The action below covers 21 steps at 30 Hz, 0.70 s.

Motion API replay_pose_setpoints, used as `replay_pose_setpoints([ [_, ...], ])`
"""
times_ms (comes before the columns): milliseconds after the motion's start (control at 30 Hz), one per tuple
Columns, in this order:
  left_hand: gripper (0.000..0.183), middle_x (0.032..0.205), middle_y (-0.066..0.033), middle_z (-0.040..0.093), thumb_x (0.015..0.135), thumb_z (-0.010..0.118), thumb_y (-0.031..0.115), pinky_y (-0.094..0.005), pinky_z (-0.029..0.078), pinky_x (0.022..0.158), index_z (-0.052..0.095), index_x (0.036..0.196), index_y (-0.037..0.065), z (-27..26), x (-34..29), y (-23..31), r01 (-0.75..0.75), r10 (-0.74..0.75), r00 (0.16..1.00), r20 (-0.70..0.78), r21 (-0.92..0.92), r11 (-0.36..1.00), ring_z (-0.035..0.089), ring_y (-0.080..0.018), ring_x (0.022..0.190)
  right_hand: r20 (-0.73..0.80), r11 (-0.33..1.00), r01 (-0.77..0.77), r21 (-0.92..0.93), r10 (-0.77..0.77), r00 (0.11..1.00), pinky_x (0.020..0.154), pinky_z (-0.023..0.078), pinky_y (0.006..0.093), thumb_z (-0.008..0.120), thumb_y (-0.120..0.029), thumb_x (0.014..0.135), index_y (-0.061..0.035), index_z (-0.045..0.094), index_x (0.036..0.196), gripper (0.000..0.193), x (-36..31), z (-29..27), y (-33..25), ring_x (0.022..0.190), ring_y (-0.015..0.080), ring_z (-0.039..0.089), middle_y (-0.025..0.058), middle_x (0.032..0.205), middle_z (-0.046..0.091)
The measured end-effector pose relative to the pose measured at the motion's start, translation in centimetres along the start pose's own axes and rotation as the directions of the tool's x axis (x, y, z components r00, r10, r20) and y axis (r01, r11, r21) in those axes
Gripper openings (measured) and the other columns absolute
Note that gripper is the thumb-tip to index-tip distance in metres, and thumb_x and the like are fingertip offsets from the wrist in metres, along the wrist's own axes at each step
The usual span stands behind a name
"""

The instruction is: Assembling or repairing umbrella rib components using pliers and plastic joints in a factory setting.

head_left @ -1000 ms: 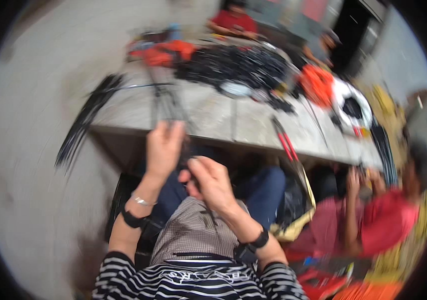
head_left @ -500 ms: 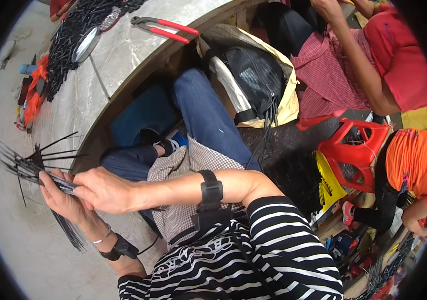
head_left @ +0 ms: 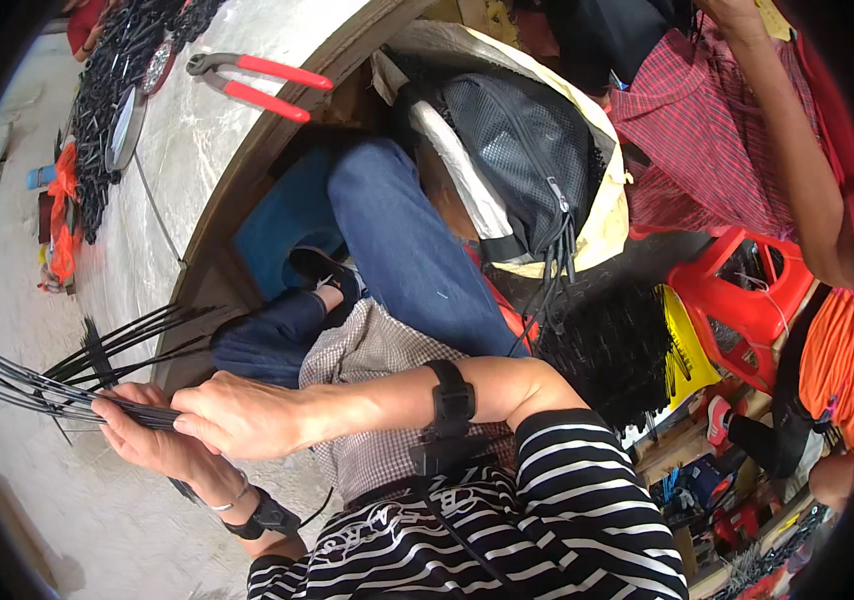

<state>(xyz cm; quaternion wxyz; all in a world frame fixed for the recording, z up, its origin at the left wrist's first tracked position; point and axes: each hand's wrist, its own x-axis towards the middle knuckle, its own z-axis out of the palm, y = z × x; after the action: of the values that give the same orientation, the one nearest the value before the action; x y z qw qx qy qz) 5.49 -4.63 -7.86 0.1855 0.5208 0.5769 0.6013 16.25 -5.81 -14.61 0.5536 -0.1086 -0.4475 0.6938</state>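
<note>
— What is the person doing with those black strips?

— Both hands are on a bunch of long black cable ties (head_left: 42, 385). The left hand (head_left: 152, 445) is curled under the bunch and grips it. The right hand (head_left: 237, 415) is closed over the top, pinching the same ties.

— Where is the bunch?

— Down low on the person's left side, just off the edge of the grey table (head_left: 182, 150), not resting on it. The loose ends fan out to the left, some up, some down.

— So which step is it?

— I think they are gathering the ties and squaring them into one neat bundle. The ends are not even yet.

— What does the next move need?

— My guess is a firm hold with one hand, so the other can pull the stray ties in line. If the grip goes slack, the bunch could spread and slip.

— What else is around?

— Red-handled pliers (head_left: 257, 85) lie on the table near its edge. A big pile of black ties (head_left: 112, 90) sits at the far end. A dark mesh bag (head_left: 522, 160) leans by the person's knee, and a red plastic stool (head_left: 742, 300) stands to the right.
</note>
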Motion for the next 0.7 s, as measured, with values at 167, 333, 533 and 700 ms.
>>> replay_pose_setpoints([
  [167, 0.031, 0.059, 0.001, 0.04, 0.098, 0.05, 0.027, -0.0225, 0.026, 0.047, 0.039, 0.073, 0.011, 2.6, -0.1, 0.3, -0.018, 0.018, 1.0, -0.011, 0.037, 0.999, 0.034, -0.0068, 0.051, -0.015, 0.999, 0.034, -0.013, -0.034, 0.999, 0.054, 0.045, 0.0414, 0.049, -0.014, 0.091, 0.0072, 0.053, 0.075, 0.027, 0.0, -1.3, -0.1, 0.059, 0.0353, 0.062, 0.0235, 0.061, 0.058],
  [333, 0.032, 0.057, 0.0025, 0.037, 0.097, 0.05, 0.029, -0.0215, 0.023, 0.044, 0.038, 0.073, 0.012, 3.9, -0.1, -0.2, -0.012, 0.012, 1.0, -0.004, 0.068, 0.998, 0.031, -0.0053, 0.048, -0.018, 1.0, 0.025, 0.004, -0.024, 1.0, 0.052, 0.044, 0.0397, 0.048, -0.015, 0.092, 0.0057, 0.052, 0.077, 0.026, 0.0, -2.6, 0.0, 0.056, 0.0343, 0.06, 0.0198, 0.058, 0.057],
  [533, 0.031, 0.059, 0.0025, 0.037, 0.098, 0.05, 0.031, -0.0207, 0.023, 0.044, 0.039, 0.075, 0.012, 5.2, 0.0, -0.4, -0.028, 0.028, 1.0, 0.0, 0.073, 0.997, 0.031, -0.0052, 0.049, -0.04, 0.998, 0.057, -0.041, -0.059, 0.997, 0.05, 0.043, 0.039, 0.048, -0.016, 0.094, 0.0034, 0.052, 0.078, 0.026, 0.2, -3.8, 0.2, 0.052, 0.0305, 0.059, 0.0167, 0.055, 0.056],
  [700, 0.031, 0.061, 0.0019, 0.038, 0.098, 0.05, 0.031, -0.0219, 0.024, 0.045, 0.041, 0.076, 0.011, 6.3, 0.2, -0.7, -0.05, 0.051, 0.999, -0.013, 0.103, 0.993, 0.032, -0.0059, 0.05, -0.014, 1.0, 0.011, 0.006, -0.011, 1.0, 0.05, 0.043, 0.0381, 0.045, -0.018, 0.095, 0.0029, 0.051, 0.079, 0.027, 0.3, -5.1, -0.2, 0.05, 0.0267, 0.058, 0.0148, 0.054, 0.054],
])
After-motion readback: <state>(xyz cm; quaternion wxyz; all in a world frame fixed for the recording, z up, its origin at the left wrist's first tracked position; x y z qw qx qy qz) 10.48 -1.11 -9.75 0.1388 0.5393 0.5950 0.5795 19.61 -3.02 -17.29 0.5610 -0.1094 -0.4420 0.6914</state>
